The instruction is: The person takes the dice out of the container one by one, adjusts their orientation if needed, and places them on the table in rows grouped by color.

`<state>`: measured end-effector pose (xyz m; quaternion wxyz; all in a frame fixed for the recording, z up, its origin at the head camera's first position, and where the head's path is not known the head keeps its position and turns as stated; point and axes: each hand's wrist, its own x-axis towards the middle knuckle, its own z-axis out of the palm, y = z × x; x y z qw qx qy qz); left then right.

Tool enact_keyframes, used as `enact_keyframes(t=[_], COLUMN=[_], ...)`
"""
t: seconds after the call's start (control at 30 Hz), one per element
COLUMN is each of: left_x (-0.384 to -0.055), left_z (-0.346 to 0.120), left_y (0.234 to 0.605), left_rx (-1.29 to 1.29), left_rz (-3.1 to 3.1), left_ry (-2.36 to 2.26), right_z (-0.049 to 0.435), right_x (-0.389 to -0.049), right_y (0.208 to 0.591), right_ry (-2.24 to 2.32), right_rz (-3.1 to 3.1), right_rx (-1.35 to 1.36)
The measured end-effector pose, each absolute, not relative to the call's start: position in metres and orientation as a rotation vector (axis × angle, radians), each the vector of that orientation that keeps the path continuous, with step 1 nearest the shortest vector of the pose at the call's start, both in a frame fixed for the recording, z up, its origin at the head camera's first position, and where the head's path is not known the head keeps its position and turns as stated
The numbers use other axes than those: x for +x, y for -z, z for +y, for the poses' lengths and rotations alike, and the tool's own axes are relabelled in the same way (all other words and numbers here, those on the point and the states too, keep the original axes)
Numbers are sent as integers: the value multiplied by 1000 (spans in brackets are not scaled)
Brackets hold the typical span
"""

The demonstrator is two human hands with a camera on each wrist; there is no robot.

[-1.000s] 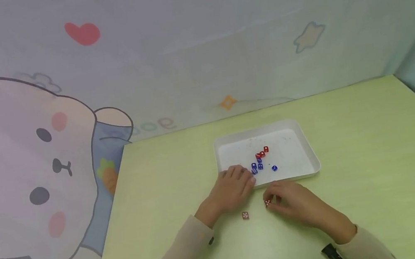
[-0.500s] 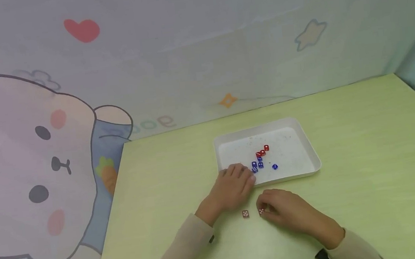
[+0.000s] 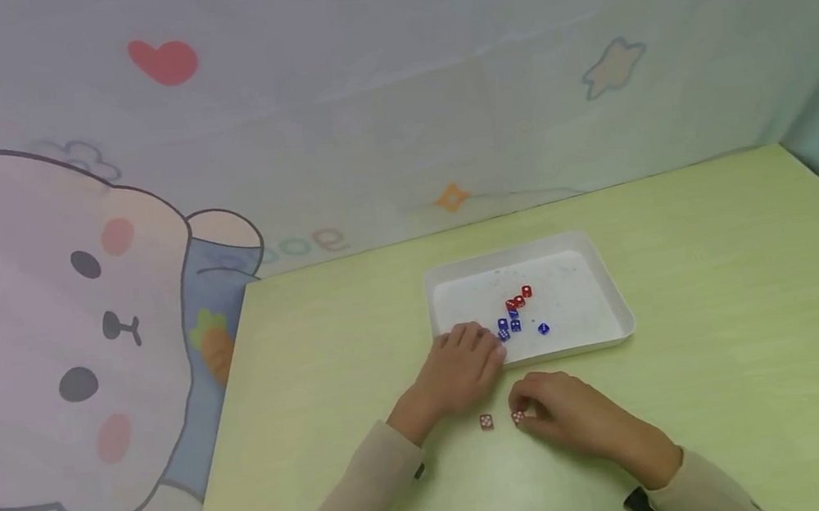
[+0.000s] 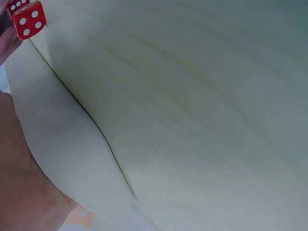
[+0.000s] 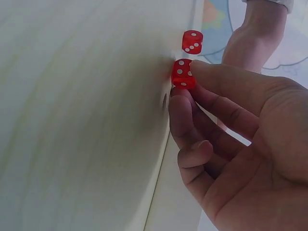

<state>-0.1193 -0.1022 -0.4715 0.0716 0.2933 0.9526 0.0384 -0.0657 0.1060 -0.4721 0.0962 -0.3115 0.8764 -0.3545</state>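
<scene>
Between thumb and fingertips, my right hand (image 3: 576, 408) pinches a red die (image 5: 183, 74) with white dots, low over the table in front of the tray. Just left of it, a second red die (image 3: 486, 422) sits on the table with its five-dot face up. My left hand (image 3: 462, 370) rests, fingers relaxed, over the near left rim of a shallow white tray (image 3: 569, 298), hiding that corner. Inside the tray lie three red dice (image 3: 519, 301) and several blue dice (image 3: 516, 325). In the left wrist view, the two red dice (image 4: 29, 21) show at the upper left corner.
The pale green table (image 3: 725, 299) extends on both sides of the tray. A cartoon-printed cloth (image 3: 366, 111) hangs behind and along the left side. A black clip-like piece (image 3: 643, 507) sits by the right sleeve.
My right hand has moved left and toward me with the red die, away from the tray's front edge and closer to the other die, then stayed there. The left hand has kept its place.
</scene>
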Motion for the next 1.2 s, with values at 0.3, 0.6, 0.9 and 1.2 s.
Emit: enact_keyframes(t=[0.3, 0.6, 0.9, 1.2], left_x=[-118, -118, -119, -118], left_z=[-102, -102, -102, -96], left_y=[471, 471, 474, 478], left_rx=[882, 873, 870, 893], left_rz=[2859, 2854, 2847, 2859], left_ry=[-128, -118, -119, -121], right_z=[106, 107, 120, 144], right_x=[-65, -66, -67, -81], right_y=[472, 471, 471, 450], right_ry=[1077, 1093, 1174, 1326], right_rz=[2584, 2553, 2478, 2497], right_rx=[-896, -889, -896, -863])
